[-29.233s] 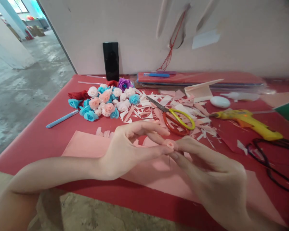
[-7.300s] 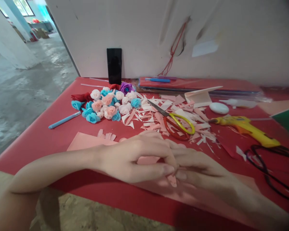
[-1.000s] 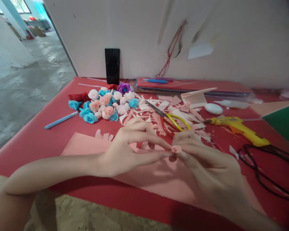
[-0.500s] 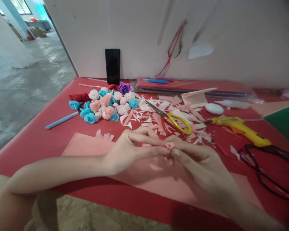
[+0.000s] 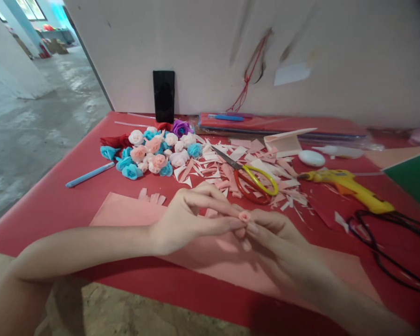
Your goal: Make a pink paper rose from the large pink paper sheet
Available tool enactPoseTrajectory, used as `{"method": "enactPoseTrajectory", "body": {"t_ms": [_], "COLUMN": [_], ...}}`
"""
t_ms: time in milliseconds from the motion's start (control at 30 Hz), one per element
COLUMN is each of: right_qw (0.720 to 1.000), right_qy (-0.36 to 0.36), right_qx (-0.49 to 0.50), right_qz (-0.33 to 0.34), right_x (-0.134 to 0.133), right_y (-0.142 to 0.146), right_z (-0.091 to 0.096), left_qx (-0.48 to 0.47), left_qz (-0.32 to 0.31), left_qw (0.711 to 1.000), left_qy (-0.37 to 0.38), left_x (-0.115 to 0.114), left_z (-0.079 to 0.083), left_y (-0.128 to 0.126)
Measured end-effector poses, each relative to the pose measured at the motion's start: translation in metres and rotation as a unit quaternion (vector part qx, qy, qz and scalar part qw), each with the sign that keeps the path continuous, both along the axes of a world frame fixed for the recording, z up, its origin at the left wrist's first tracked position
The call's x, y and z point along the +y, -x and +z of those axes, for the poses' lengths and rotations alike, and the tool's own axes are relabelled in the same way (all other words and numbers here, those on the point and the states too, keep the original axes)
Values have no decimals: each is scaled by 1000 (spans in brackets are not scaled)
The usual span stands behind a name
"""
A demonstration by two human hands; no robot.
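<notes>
Between my fingertips is a small pink paper rose, its rolled centre facing up. My left hand pinches it from the left with thumb and forefinger. From the other side my right hand grips it, also with thumb and fingertips. Both hands are over a large pink paper sheet on the red table. Beyond them lie scissors with yellow and red handles, among pink and white paper scraps. The underside of the rose is hidden by my fingers.
Finished paper flowers cluster behind my left hand, near a blue pen-like stick. A black phone leans on the wall. Rightward lie a yellow glue gun, its black cord and a white oval object.
Both hands have shifted slightly left and down with the rose. The rose's face has turned a little between the fingertips. Objects on the table have stayed put.
</notes>
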State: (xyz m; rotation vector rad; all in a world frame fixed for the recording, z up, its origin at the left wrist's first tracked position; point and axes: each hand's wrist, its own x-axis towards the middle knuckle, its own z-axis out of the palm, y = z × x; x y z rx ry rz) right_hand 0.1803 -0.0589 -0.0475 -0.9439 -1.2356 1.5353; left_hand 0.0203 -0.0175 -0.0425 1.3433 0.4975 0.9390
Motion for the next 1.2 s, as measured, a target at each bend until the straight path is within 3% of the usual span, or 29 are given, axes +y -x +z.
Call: {"method": "enactPoseTrajectory", "body": {"t_ms": [100, 167, 267, 400, 433, 500, 600, 733, 833, 933, 1033, 1133, 1200], "right_qw": [985, 952, 865, 692, 662, 644, 688, 808, 876, 921, 959, 974, 978], "right_qy": [-128, -227, -381, -537, -556, -564, -540, -468, -404, -325, -201, -96, -80], "right_qx": [-109, -191, -301, -447, -468, -483, -450, -334, -256, -214, -172, -143, -131], "right_qz": [-35, -72, -130, -180, -184, -185, -181, -128, -58, 17, 102, 145, 142], "right_x": [-2, -2, -2, -2, -2, -4, -5, -3, 3, 9, 12, 10, 9], "right_y": [0, 1, 1, -1, -1, -1, 0, 1, -3, -9, -14, -17, -17], "right_z": [4, 7, 9, 7, 7, 7, 8, 8, 10, 12, 11, 6, 3], "left_qx": [10, 15, 18, 18, 14, 5, -9, -7, -12, -19, -8, -3, -7], "left_qz": [29, 49, 66, 78, 85, 99, 106, 79, 30, -27, -74, -90, -81], "left_qw": [999, 998, 996, 994, 993, 989, 984, 985, 992, 997, 997, 996, 997], "left_qy": [-34, -39, -52, -77, -85, -109, -147, -154, -122, -76, -36, -6, -7], "left_x": [0, 1, 1, 0, -1, -2, -3, 0, 2, 5, 6, 6, 5], "left_z": [0, 0, -3, -6, -6, -6, -5, -2, 1, 5, 8, 7, 6], "left_y": [0, -1, -2, -3, -3, -4, -5, -3, -1, 0, 1, 1, 0]}}
